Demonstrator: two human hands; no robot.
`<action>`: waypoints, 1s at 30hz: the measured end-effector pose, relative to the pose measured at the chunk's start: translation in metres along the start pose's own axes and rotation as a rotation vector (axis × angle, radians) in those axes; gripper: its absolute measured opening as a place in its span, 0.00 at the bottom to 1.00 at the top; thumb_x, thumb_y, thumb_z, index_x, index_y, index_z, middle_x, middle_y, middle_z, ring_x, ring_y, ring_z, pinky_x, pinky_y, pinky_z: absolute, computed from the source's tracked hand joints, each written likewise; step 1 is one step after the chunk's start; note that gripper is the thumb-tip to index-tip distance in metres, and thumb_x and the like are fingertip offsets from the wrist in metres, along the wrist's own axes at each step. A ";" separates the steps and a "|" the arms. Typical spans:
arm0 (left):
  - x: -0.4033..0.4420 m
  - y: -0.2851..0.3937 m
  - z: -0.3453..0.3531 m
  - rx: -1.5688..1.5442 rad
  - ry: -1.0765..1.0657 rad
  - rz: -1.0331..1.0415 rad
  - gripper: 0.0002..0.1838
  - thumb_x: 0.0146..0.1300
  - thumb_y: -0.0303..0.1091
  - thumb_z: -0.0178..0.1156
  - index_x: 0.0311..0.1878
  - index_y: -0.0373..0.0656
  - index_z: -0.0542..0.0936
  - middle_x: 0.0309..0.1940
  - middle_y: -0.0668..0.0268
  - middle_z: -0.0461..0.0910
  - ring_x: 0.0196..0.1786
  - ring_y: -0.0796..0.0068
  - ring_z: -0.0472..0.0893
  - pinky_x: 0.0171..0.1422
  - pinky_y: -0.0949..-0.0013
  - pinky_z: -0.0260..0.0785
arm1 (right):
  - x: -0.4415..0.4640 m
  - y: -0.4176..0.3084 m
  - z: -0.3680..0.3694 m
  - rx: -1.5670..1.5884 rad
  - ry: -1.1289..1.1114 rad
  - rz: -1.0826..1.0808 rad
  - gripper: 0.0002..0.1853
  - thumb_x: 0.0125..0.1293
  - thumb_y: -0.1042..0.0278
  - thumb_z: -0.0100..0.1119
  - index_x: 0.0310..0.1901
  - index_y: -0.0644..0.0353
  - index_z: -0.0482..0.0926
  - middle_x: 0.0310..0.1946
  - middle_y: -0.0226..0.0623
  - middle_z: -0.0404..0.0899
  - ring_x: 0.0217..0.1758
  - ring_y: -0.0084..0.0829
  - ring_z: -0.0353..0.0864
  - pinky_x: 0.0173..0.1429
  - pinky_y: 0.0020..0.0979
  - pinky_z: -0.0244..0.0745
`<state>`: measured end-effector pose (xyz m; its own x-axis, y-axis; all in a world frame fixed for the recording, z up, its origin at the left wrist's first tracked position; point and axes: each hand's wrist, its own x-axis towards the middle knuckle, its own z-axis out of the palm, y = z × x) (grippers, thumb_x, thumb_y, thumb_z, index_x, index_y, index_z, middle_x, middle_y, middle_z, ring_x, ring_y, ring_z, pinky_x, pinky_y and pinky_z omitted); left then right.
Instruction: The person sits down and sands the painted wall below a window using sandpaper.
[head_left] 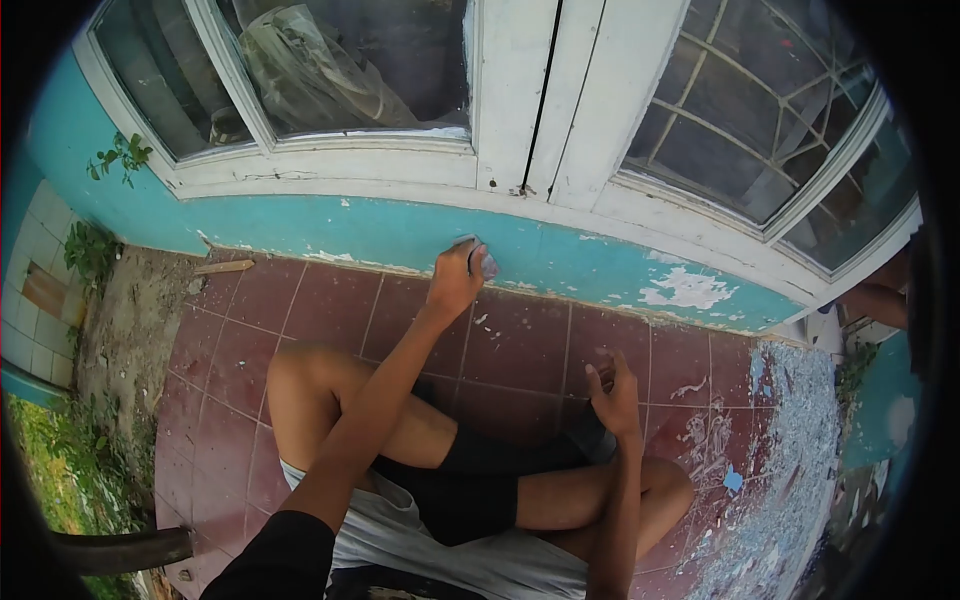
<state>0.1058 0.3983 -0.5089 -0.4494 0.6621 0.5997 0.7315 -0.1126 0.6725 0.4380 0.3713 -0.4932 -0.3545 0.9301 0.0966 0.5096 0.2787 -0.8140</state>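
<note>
With its forearm reaching up from the lower left, left hand [456, 277]: fingers closed on a small greyish pad [487, 262], held against the turquoise wall [390, 228] just above the tiled floor's [515, 335] wall-side edge. Right hand [614, 392]: raised over the tiles near the right knee [668, 492], palm turned inward, fingers loosely curled, thumb apart. Paint flakes [775, 490]: scattered along the floor's right edge.

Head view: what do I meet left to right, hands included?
Green leafy plant by the white-tiled wall → flat tan wooden strip → left hand → right hand → small light-blue flake.
</note>
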 end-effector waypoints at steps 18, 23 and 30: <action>0.002 -0.037 0.005 -0.053 -0.079 -0.047 0.13 0.74 0.31 0.55 0.36 0.29 0.76 0.29 0.44 0.74 0.34 0.39 0.73 0.42 0.51 0.67 | -0.007 0.031 0.007 -0.016 0.041 -0.134 0.19 0.69 0.70 0.64 0.59 0.59 0.72 0.31 0.43 0.81 0.29 0.40 0.82 0.35 0.37 0.74; -0.003 -0.045 0.004 0.022 -0.110 0.025 0.18 0.77 0.35 0.54 0.33 0.28 0.73 0.25 0.46 0.69 0.29 0.47 0.62 0.37 0.54 0.63 | -0.003 0.033 0.008 0.027 0.059 -0.146 0.19 0.69 0.70 0.64 0.58 0.59 0.72 0.31 0.43 0.81 0.28 0.39 0.81 0.35 0.37 0.74; 0.003 -0.040 -0.001 -0.052 -0.135 -0.108 0.18 0.76 0.34 0.54 0.33 0.28 0.72 0.25 0.47 0.69 0.28 0.47 0.63 0.37 0.54 0.62 | -0.005 0.035 0.010 0.005 0.057 -0.171 0.17 0.70 0.71 0.63 0.57 0.61 0.72 0.31 0.45 0.81 0.30 0.42 0.83 0.37 0.39 0.76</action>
<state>0.0744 0.4039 -0.5337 -0.4485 0.7656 0.4611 0.6535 -0.0710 0.7536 0.4499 0.3744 -0.5282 -0.3905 0.8814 0.2657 0.4415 0.4326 -0.7861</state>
